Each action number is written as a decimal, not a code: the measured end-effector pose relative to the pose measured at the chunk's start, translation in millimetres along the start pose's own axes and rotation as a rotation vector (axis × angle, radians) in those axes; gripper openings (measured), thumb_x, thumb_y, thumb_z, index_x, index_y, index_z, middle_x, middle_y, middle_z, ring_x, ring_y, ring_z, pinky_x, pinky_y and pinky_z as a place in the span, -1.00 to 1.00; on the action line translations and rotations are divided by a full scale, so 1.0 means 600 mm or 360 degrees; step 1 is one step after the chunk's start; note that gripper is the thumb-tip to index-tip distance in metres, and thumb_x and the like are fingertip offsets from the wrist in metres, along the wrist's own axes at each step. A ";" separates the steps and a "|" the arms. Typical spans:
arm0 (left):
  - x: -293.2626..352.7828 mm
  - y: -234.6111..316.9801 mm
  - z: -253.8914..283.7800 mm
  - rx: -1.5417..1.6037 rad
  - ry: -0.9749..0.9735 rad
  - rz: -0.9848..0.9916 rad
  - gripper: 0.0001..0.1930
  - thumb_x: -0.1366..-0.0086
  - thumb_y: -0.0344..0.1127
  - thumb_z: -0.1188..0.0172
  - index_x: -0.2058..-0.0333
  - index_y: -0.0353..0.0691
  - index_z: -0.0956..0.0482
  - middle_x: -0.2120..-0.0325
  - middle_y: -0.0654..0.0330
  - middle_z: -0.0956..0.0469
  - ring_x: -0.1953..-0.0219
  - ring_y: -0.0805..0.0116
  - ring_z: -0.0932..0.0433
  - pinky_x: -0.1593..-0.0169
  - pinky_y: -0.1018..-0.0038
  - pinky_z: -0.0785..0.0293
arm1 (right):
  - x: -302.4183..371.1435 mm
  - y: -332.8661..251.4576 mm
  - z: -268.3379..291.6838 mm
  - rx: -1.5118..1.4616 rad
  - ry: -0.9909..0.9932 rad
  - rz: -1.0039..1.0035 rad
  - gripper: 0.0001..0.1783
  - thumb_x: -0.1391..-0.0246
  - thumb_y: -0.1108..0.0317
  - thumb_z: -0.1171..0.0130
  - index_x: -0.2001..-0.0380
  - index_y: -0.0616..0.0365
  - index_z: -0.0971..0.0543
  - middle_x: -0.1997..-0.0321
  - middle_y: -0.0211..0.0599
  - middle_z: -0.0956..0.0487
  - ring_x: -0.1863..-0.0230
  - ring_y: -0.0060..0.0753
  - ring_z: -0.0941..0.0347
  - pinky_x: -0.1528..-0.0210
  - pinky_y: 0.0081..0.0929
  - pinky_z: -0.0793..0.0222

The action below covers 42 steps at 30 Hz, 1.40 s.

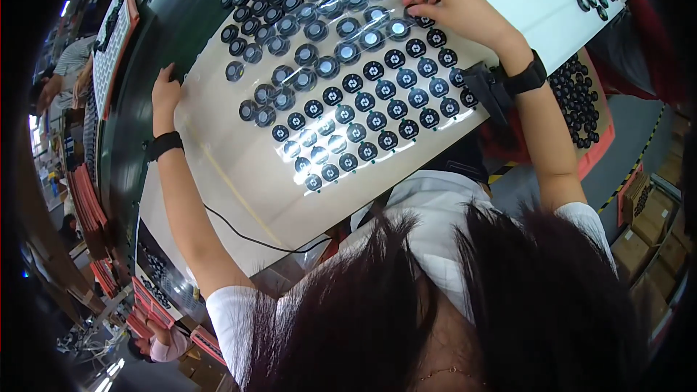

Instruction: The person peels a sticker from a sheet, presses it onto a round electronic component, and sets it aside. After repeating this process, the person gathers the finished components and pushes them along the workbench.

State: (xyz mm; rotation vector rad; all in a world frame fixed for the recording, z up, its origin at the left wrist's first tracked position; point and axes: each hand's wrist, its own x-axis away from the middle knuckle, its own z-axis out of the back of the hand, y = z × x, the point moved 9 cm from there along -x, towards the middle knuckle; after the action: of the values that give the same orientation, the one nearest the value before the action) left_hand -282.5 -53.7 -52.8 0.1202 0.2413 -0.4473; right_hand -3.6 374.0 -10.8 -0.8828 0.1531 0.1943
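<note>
Head view: the right hand (456,9) hangs over the upper centre of the frame, fingers bent and thumb held a little apart from them, just above black round parts with pale centres (327,67). Whether its grip closes on one of these parts I cannot tell, since the fingertips cover the spot. The left hand (166,93) sits at the left edge of the cream tabletop (225,145); its fingers bend at the rim, perhaps to steady the wearer's reach, though its grip is too small to read.

The pale-centred parts crowd the upper middle of the frame, some under what looks like a clear glossy film (330,42). Below them, black discs with white marks (385,90) lie in slanting rows with gaps between, a spacing that probably keeps each one easy to reach and count. The left part of the tabletop holds a thin black cable (243,234) near its lower edge, well apart from the rows. At the right of the frame, a red-edged tray (601,151) gathers loose black parts, its raised rim likely keeping them together.
</note>
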 end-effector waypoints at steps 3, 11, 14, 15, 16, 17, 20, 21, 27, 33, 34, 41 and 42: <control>-0.003 0.235 0.039 0.0203 0.0079 -0.0325 -0.63 -0.05 -0.38 -0.05 0.08 -0.12 -0.43 0.22 0.04 -0.48 0.14 0.13 -0.45 0.05 0.40 -0.33 | 0.018 0.034 0.012 0.0068 -0.0005 -0.0094 -0.71 0.11 0.52 -0.08 0.22 0.09 -0.47 0.50 -0.50 -0.42 0.46 -0.67 -0.30 0.38 -0.73 -0.25; 0.088 0.666 0.075 0.0856 -0.0630 -0.1120 -0.64 -0.04 -0.25 -0.16 0.12 -0.08 -0.48 0.38 0.07 -0.48 0.36 0.20 -0.48 0.27 0.41 -0.39 | 0.013 0.034 0.001 0.0048 -0.0213 -0.0103 -0.83 0.09 0.54 -0.05 0.34 0.17 -0.44 0.48 -0.47 -0.42 0.41 -0.64 -0.30 0.29 -0.71 -0.23; 0.095 0.698 0.054 0.0710 -0.0585 -0.1289 -0.60 0.00 -0.22 -0.19 0.11 -0.03 -0.47 0.45 0.11 -0.43 0.39 0.20 -0.45 0.28 0.40 -0.37 | 0.015 0.032 0.002 -0.0084 -0.0272 -0.0073 -0.86 0.09 0.56 -0.04 0.37 0.18 -0.42 0.47 -0.44 -0.41 0.39 -0.62 -0.30 0.25 -0.68 -0.24; 0.093 0.700 0.048 0.0658 -0.0566 -0.1283 -0.57 0.01 -0.23 -0.20 0.09 0.00 -0.45 0.48 0.14 -0.39 0.40 0.21 -0.43 0.28 0.42 -0.35 | 0.016 0.028 0.003 -0.0154 -0.0296 -0.0051 -0.87 0.09 0.56 -0.04 0.38 0.19 -0.41 0.47 -0.43 -0.41 0.39 -0.60 -0.29 0.23 -0.66 -0.24; 0.093 0.701 0.043 0.0604 -0.0548 -0.1275 -0.54 0.02 -0.23 -0.21 0.06 0.03 -0.44 0.51 0.17 -0.35 0.41 0.23 -0.41 0.27 0.44 -0.34 | 0.019 0.026 0.009 -0.0151 -0.0303 -0.0057 -0.87 0.09 0.56 -0.04 0.38 0.19 -0.41 0.47 -0.43 -0.41 0.39 -0.60 -0.29 0.23 -0.66 -0.24; 0.093 0.704 0.046 0.0611 -0.0552 -0.1271 -0.54 0.02 -0.23 -0.21 0.06 0.03 -0.44 0.51 0.17 -0.35 0.41 0.23 -0.41 0.27 0.44 -0.34 | 0.023 0.011 0.015 -0.0212 -0.0321 0.0015 -0.87 0.06 0.53 -0.02 0.36 0.20 -0.42 0.44 -0.42 -0.42 0.37 -0.60 -0.30 0.22 -0.65 -0.25; 0.088 0.714 0.048 0.0273 -0.0620 -0.1207 -0.53 0.07 -0.22 -0.23 0.09 0.03 -0.46 0.44 0.16 -0.40 0.34 0.21 -0.44 0.25 0.40 -0.37 | 0.031 0.002 0.031 -0.0333 -0.0348 0.0159 -0.85 -0.01 0.47 0.01 0.30 0.22 -0.42 0.39 -0.41 -0.44 0.34 -0.58 -0.31 0.20 -0.62 -0.26; 0.091 0.726 0.053 0.0274 -0.0620 -0.1209 -0.53 0.07 -0.22 -0.23 0.09 0.03 -0.46 0.44 0.16 -0.40 0.34 0.21 -0.44 0.25 0.40 -0.37 | 0.033 -0.009 0.069 -0.0982 -0.0117 0.0580 -0.87 0.05 0.53 -0.03 0.36 0.21 -0.40 0.42 -0.41 -0.41 0.32 -0.58 -0.32 0.21 -0.63 -0.26; 0.139 0.873 0.104 0.0676 -0.0106 -0.1478 -0.70 0.11 -0.17 -0.26 0.43 -0.24 -0.49 0.50 0.08 -0.49 0.40 0.16 -0.52 0.38 0.34 -0.45 | 0.111 0.045 0.207 -0.1763 0.0516 0.0641 -0.86 0.07 0.60 -0.04 0.44 0.15 -0.33 0.42 -0.46 -0.36 0.31 -0.61 -0.30 0.20 -0.71 -0.21; 0.141 0.910 0.035 0.0563 -0.0414 -0.1289 -0.64 -0.02 -0.17 -0.17 0.25 -0.27 -0.41 0.49 0.01 -0.48 0.45 0.17 -0.53 0.37 0.40 -0.45 | 0.129 -0.014 0.183 -0.0598 0.0776 -0.0120 -0.84 0.05 0.60 -0.02 0.39 0.16 -0.32 0.38 -0.46 -0.36 0.29 -0.62 -0.29 0.18 -0.70 -0.20; 0.139 0.909 0.046 0.0686 -0.0441 -0.1336 -0.65 -0.04 -0.20 -0.16 0.25 -0.29 -0.40 0.51 0.00 -0.49 0.47 0.20 -0.54 0.40 0.43 -0.45 | 0.132 -0.028 0.189 -0.0455 0.0853 -0.0077 -0.83 0.06 0.61 -0.02 0.38 0.16 -0.32 0.38 -0.45 -0.36 0.28 -0.62 -0.29 0.18 -0.70 -0.20; 0.153 0.751 0.124 0.3000 -0.1604 -0.0256 -0.71 -0.05 -0.52 -0.10 0.21 -0.39 -0.35 0.17 -0.04 -0.37 0.15 0.16 -0.44 0.14 0.47 -0.40 | 0.131 -0.064 0.177 -0.0737 0.1127 -0.0032 -0.79 0.09 0.65 -0.05 0.37 0.17 -0.32 0.34 -0.39 -0.38 0.22 -0.59 -0.31 0.13 -0.69 -0.23; 0.167 0.739 0.135 0.2982 -0.1620 -0.0249 -0.71 -0.05 -0.52 -0.10 0.21 -0.39 -0.35 0.17 -0.04 -0.37 0.15 0.16 -0.44 0.14 0.47 -0.40 | 0.117 -0.063 0.154 -0.1396 0.1036 0.0195 -0.78 0.11 0.66 -0.06 0.38 0.18 -0.31 0.33 -0.37 -0.39 0.22 -0.57 -0.33 0.13 -0.68 -0.25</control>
State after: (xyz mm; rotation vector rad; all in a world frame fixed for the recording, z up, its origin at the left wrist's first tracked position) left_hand 17.2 288.6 27.2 1.6552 -1.2631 -0.7029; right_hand 77.9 429.8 60.6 -1.7966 0.7692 0.0734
